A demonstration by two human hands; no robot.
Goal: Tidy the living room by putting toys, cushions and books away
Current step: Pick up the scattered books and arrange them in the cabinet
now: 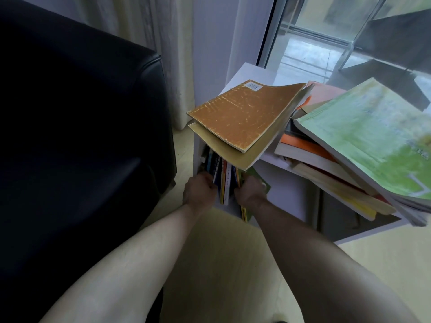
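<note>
Squeezing a row of upright books (225,183) together in the lower compartment of the white shelf (283,183) looks like the step here. The left hand (199,191) sits at the left side of the row and the right hand (249,190) at the right, both with fingers reaching in among the spines. Whether each grip is actually curled round a book or just pressing flat, can't tell, the fingertips are hidden behind the books.

A few books stick out past the shelf's front edge, and a green one (258,180) by the right hand leans outward, so the person probably wants to square the spines first, then push the whole bunch back evenly rather than one side at a time.

Worth watching overhead: an orange book (242,115) and a yellowish one under it overhang the shelf top right above the hands. Bumping up could tip them off. Beside them a messy pile topped by a big green book (373,136) also hangs over the edge, so that still needs sorting.

A black sofa (81,136) is just left of the shelf, with a curtain (144,31) and window (326,38) behind.
</note>
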